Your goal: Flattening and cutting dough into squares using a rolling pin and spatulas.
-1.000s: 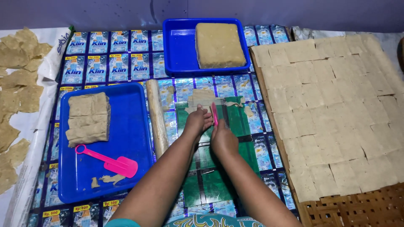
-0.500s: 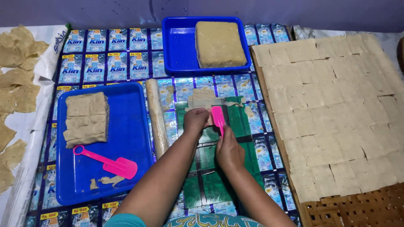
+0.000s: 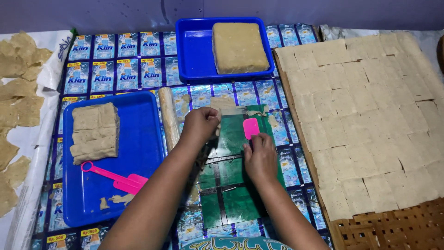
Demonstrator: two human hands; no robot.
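The right hand (image 3: pixel 260 157) grips a small pink plastic scraper (image 3: pixel 250 128) by its lower edge, blade pointing away from the person, laid against a green plastic sheet (image 3: pixel 229 185) that serves as the working surface. The left hand (image 3: pixel 200 126) is curled shut over a thin flap of pale dough (image 3: pixel 231 107) at the sheet's far edge, apparently pinning it so the scraper can work against it. Just left of that hand lies a pale wooden rolling pin (image 3: pixel 169 119), parked within reach.

Beyond it a blue plastic tray (image 3: pixel 138 139) holds stacked beige dough slabs (image 3: pixel 95 132) and a pink plastic spatula (image 3: pixel 115 178). A second blue tray (image 3: pixel 196 55) farther off carries a thick tan dough block (image 3: pixel 238 47). To the right, a woven bamboo rack (image 3: pixel 393 227) bears cut dough squares (image 3: pixel 360 115) laid edge to edge, likely for drying.

Underneath, the mat (image 3: pixel 125 62) is made of flattened rectangular sachet wrappers, blue and white with small yellow tags, joined in rows.
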